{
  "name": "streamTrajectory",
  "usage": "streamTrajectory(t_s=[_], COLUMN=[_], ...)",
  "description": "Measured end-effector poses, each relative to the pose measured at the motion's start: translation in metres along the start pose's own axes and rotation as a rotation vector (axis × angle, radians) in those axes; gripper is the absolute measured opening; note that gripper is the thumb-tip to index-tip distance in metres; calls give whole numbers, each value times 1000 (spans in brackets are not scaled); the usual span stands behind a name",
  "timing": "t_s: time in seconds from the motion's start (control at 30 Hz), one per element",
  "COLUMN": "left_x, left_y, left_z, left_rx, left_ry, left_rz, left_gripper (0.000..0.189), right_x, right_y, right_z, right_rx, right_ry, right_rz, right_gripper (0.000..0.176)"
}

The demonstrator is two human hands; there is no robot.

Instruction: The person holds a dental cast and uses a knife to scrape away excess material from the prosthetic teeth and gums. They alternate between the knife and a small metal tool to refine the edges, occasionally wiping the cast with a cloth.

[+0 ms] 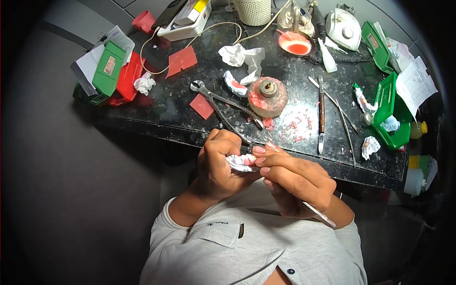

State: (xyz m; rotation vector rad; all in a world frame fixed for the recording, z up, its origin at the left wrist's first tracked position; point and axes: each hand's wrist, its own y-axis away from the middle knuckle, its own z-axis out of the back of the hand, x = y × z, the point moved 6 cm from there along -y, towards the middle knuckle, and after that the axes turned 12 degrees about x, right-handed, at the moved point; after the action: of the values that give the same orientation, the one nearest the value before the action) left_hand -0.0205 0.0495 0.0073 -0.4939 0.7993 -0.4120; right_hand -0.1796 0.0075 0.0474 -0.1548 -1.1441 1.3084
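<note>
My left hand [217,159] is closed around a white plaster dental cast [241,163] with a patch of pink wax on it, held in front of the bench edge. In my right hand [299,180] is a slim metal carving tool [321,216]; its end sticks out below the palm, and its working tip is hidden by the fingers. The right fingertips touch the cast's wax side. Just beyond the hands lie long-handled pliers [223,104]. A glass spirit lamp [268,97] smeared with pink wax stands behind them, among pink shavings [299,124].
A wax knife [321,114] and thin metal tools [345,128] lie at right, near an open green box [392,114] and plaster pieces [370,147]. Pink wax sheets [182,61], crumpled tissue [235,55] and a bowl of pink wax [294,43] are farther back. Green and red boxes [111,71] stand left.
</note>
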Motion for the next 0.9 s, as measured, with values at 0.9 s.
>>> streamTrajectory(t_s=[0.9], left_x=[-2], left_y=[-8], left_z=[3], left_rx=[68], left_ry=[76], left_rz=[12], left_gripper=[70], right_x=[-10], right_y=[7], right_z=[4], right_rx=[-61], right_ry=[-102], right_rz=[-86], right_gripper=[15])
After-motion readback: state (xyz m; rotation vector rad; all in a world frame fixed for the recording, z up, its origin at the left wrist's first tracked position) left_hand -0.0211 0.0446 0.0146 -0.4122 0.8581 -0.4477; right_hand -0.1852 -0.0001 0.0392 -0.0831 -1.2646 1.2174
